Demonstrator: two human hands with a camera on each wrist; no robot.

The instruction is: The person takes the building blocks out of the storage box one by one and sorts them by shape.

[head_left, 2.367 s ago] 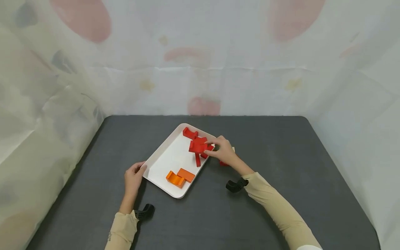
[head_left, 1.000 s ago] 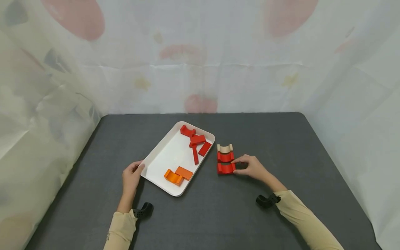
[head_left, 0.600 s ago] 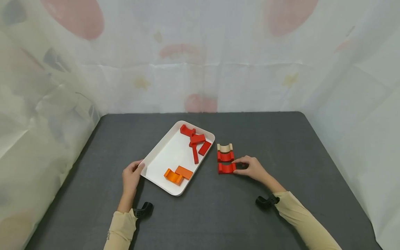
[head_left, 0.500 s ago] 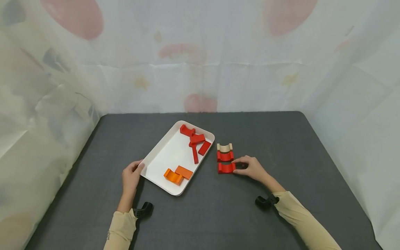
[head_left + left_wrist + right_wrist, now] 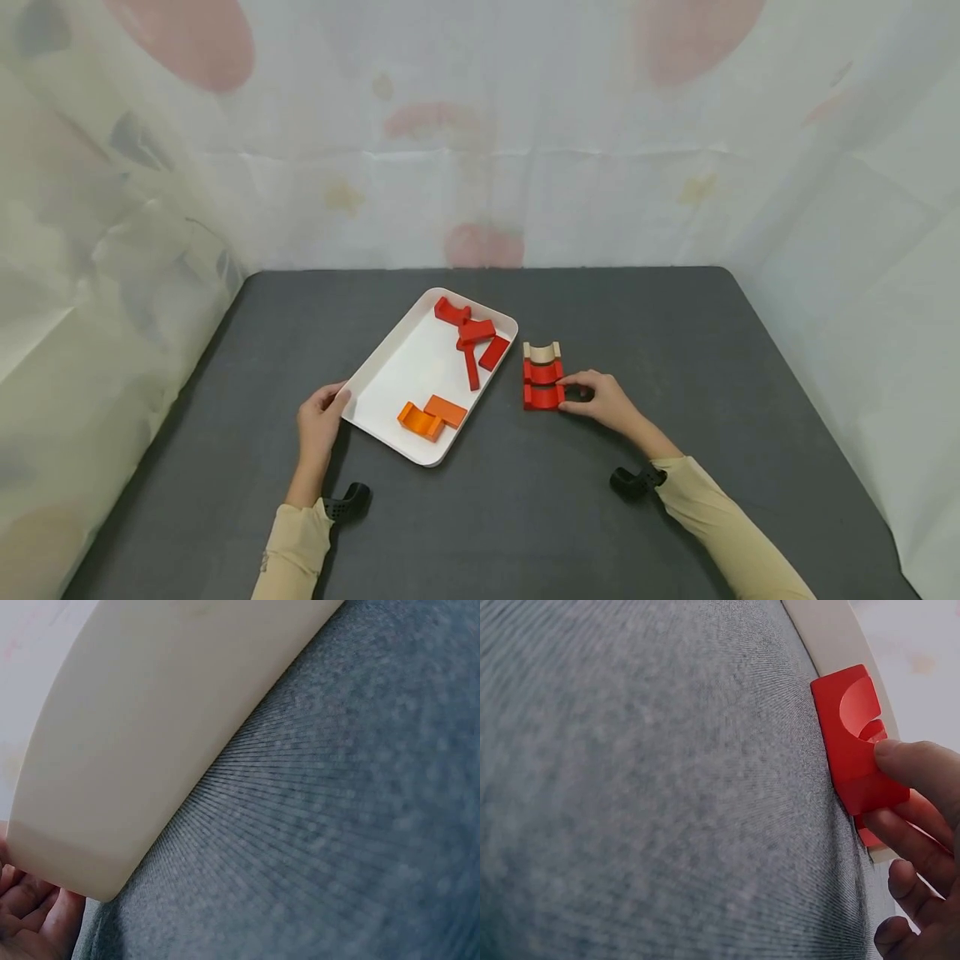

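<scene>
**Closing up the row of arch blocks**

My right hand [image 5: 600, 402] pinches the nearest red arch block [image 5: 543, 397], pressed against the second red arch block [image 5: 543, 372] and the wooden arch block [image 5: 542, 352] on the dark table [image 5: 675, 350]. My left hand [image 5: 318, 421] grips the white tray's [image 5: 390, 367] corner. I judge this placement nearly finished; next comes letting go without nudging the row.

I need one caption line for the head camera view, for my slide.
Right hand pinches the nearest red arched block beside a white tray; left hand holds the tray's edge.
</scene>
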